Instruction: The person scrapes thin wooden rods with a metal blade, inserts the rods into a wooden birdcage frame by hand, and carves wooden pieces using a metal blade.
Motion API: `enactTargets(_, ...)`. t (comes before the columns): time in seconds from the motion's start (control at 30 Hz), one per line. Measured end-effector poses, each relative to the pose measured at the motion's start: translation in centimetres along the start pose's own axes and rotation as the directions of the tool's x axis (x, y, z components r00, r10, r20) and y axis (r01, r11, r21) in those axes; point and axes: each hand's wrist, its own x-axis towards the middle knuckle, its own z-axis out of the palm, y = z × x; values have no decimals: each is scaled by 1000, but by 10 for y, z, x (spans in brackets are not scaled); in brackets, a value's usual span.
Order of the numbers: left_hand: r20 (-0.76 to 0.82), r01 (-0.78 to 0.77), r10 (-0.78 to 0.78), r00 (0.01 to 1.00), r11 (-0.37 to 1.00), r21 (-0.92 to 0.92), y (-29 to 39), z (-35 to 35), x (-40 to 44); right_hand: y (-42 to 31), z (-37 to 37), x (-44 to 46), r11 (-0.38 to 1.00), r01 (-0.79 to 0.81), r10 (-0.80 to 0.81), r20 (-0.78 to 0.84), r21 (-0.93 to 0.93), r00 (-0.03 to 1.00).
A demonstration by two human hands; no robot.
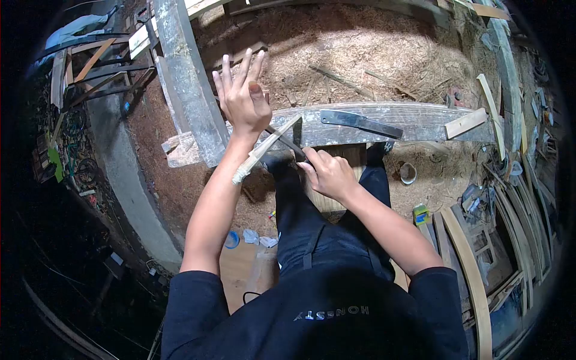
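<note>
My left hand [245, 102] is raised over the left part of a wooden beam [360, 114], its fingers spread and pointing up, with nothing between them. My right hand [329, 173] is closed around the handle of a dark, narrow tool [287, 141], whose far end reaches up and left towards my left wrist. A pale split piece of wood or bamboo [264, 150] with a frayed lower end slants across the tool, beside my left forearm. On the beam lies a dark flat blade [361, 123], and further right rests a short light wood block [465, 123].
A thick grey beam [191, 78] stands at the left. Wood shavings [342, 60] cover the ground beyond. A round container [408, 173] sits right of my legs, near a yellow-green object [420, 214]. Long wooden strips [471, 270] lie at the right.
</note>
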Motion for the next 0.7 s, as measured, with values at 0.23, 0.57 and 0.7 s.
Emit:
enactTargets(0.23, 40, 17, -16, 999, 1000, -20, -3, 15, -6, 2, -8, -1, 998, -31, 35, 66, -61, 997)
enactTargets(0.57, 65, 26, -21, 998, 997, -69, -4, 48, -12, 31, 5, -2, 997, -59, 62, 44, -56, 997)
enactTargets(0.7, 130, 64, -55, 990, 996, -68, -2, 76, -27, 51, 8, -11, 990, -57, 71, 104, -130, 992)
